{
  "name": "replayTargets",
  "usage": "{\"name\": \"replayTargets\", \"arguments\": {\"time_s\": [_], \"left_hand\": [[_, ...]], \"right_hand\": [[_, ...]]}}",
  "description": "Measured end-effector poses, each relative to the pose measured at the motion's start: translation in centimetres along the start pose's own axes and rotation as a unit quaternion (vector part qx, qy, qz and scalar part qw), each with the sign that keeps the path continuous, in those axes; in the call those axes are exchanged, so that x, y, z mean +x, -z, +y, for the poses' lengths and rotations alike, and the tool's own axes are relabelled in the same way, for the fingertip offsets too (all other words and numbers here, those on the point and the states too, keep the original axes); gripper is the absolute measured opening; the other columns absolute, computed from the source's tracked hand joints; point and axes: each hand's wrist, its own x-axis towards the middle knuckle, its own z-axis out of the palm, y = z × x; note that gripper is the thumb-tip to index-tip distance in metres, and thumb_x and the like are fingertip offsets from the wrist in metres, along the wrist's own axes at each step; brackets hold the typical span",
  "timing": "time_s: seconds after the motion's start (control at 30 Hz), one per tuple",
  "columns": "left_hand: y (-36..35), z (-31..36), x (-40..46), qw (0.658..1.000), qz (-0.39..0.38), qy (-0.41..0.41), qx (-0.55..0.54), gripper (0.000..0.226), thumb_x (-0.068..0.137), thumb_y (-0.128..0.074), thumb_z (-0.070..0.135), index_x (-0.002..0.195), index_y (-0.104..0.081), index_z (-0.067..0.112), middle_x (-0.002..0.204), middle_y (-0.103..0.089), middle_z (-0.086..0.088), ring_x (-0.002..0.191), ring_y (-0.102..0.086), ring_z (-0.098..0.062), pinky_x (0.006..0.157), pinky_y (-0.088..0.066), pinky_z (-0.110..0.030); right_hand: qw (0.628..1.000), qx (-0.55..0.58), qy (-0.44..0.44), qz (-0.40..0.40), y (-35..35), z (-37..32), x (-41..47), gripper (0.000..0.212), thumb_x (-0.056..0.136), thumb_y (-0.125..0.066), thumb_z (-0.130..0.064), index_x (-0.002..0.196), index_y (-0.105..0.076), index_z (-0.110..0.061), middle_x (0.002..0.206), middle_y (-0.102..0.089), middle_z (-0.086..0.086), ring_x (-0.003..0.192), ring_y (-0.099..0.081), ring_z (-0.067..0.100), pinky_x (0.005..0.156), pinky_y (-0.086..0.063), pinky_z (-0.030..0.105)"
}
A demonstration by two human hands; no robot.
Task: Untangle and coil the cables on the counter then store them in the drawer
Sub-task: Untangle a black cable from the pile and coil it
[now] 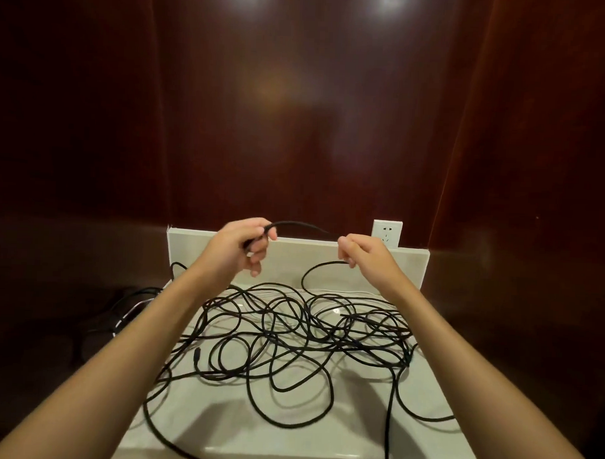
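A tangled heap of black cables [290, 335] sprawls over the pale counter [225, 429], with a thin white cable [343, 292] running under it at the back. Both my hands are raised above the heap. My left hand [245, 242] grips one end of a black cable [301, 225], fingers curled round it. That cable arches across to my right hand [357, 252], which pinches it; below that hand the cable loops down into the heap. A connector end [197, 354] lies at the heap's left side. No drawer is in view.
A low white backsplash [409, 264] edges the counter's back, with a white wall socket [387, 233] above it at the right. Dark red-brown panels surround the counter. More cables [126, 312] hang off the left edge into shadow. Strands trail over the front edge.
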Motion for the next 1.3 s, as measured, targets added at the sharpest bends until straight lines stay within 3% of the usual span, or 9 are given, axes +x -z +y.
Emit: {"name": "replayTargets", "arguments": {"time_s": [0.23,0.33,0.43,0.7,0.83,0.97,1.1,1.2,1.3], "left_hand": [[0.1,-1.4,-0.9,0.97,0.002,0.03,0.242,0.05,0.102,-0.054,0.04,0.056,-0.046,0.022,0.051,-0.039,0.002,0.049,-0.043,-0.018,0.055,-0.043,-0.028],[-0.3,-1.5,-1.4,0.989,-0.027,0.063,0.134,0.055,0.101,-0.055,0.042,0.052,-0.051,0.018,0.046,-0.031,0.001,0.042,-0.029,-0.015,0.048,-0.033,-0.024],[-0.7,-0.9,-1.8,0.99,-0.109,0.095,0.002,0.058,0.095,-0.052,0.054,0.075,-0.071,0.004,0.04,-0.026,0.002,0.033,-0.024,-0.012,0.038,-0.03,-0.02],[-1.1,-0.5,-1.5,0.988,-0.074,0.094,0.097,0.06,0.1,-0.039,0.055,0.123,-0.07,0.01,0.06,-0.055,-0.001,0.045,-0.039,-0.015,0.046,-0.037,-0.026],[-0.5,-0.6,-2.0,0.979,-0.055,0.069,0.183,0.036,0.102,-0.05,0.049,0.125,-0.069,0.029,0.062,-0.042,0.007,0.05,-0.028,-0.008,0.045,-0.024,-0.023],[-0.4,-0.8,-2.0,0.977,-0.087,0.092,0.169,0.047,0.102,-0.043,0.054,0.119,-0.073,0.022,0.056,-0.032,0.002,0.048,-0.024,-0.012,0.043,-0.023,-0.023],[-1.1,-1.5,-2.0,0.984,-0.124,0.123,0.045,0.062,0.102,-0.032,0.053,0.113,-0.075,0.009,0.046,-0.021,0.001,0.039,-0.016,-0.011,0.038,-0.016,-0.019],[-1.6,-1.4,-1.5,0.997,-0.04,0.057,0.042,0.059,0.106,-0.032,0.046,0.114,-0.074,0.005,0.045,-0.03,-0.001,0.035,-0.025,-0.012,0.036,-0.027,-0.019],[-1.0,-1.1,0.0,0.99,0.108,0.014,0.09,0.052,0.11,-0.032,0.039,0.125,-0.066,0.003,0.057,-0.061,-0.009,0.044,-0.055,-0.019,0.049,-0.053,-0.029]], "right_hand": [[0.998,-0.026,0.023,0.061,-0.2,-0.7,-0.3,0.024,0.093,-0.066,-0.032,0.073,-0.075,-0.023,0.057,-0.048,-0.002,0.057,-0.042,0.006,0.063,-0.039,0.027],[0.995,-0.011,0.038,0.088,-0.6,-1.9,0.1,0.023,0.09,-0.068,-0.035,0.072,-0.077,-0.024,0.058,-0.059,0.006,0.057,-0.051,0.02,0.063,-0.042,0.034],[0.996,-0.011,0.039,0.086,-1.0,-2.5,0.4,0.026,0.084,-0.066,-0.048,0.072,-0.078,-0.028,0.074,-0.073,0.011,0.082,-0.066,0.034,0.079,-0.051,0.045],[0.998,-0.009,0.037,0.058,-1.5,-3.0,0.0,0.02,0.091,-0.068,-0.033,0.073,-0.078,-0.029,0.072,-0.075,-0.005,0.077,-0.069,0.008,0.079,-0.049,0.029],[0.998,-0.038,0.046,0.031,-1.1,-2.5,0.0,0.022,0.091,-0.068,-0.037,0.075,-0.079,-0.026,0.044,-0.039,-0.006,0.049,-0.034,0.01,0.058,-0.035,0.029],[0.996,-0.064,0.064,0.022,-0.6,-2.7,0.3,0.018,0.089,-0.069,-0.04,0.075,-0.078,-0.032,0.051,-0.061,-0.008,0.051,-0.043,0.004,0.058,-0.037,0.031],[0.997,-0.035,0.061,0.03,-0.7,-3.1,0.7,0.021,0.09,-0.07,-0.035,0.075,-0.079,-0.024,0.047,-0.047,-0.013,0.052,-0.038,0.006,0.059,-0.033,0.03],[0.999,-0.017,0.017,0.028,-1.0,-2.6,0.8,0.025,0.09,-0.069,-0.035,0.072,-0.079,-0.021,0.052,-0.06,-0.015,0.058,-0.054,-0.001,0.068,-0.04,0.024],[0.999,0.004,-0.032,0.026,-1.1,-1.5,0.4,0.026,0.093,-0.067,-0.03,0.073,-0.079,-0.017,0.064,-0.07,-0.019,0.07,-0.061,-0.013,0.072,-0.041,0.013]]}}
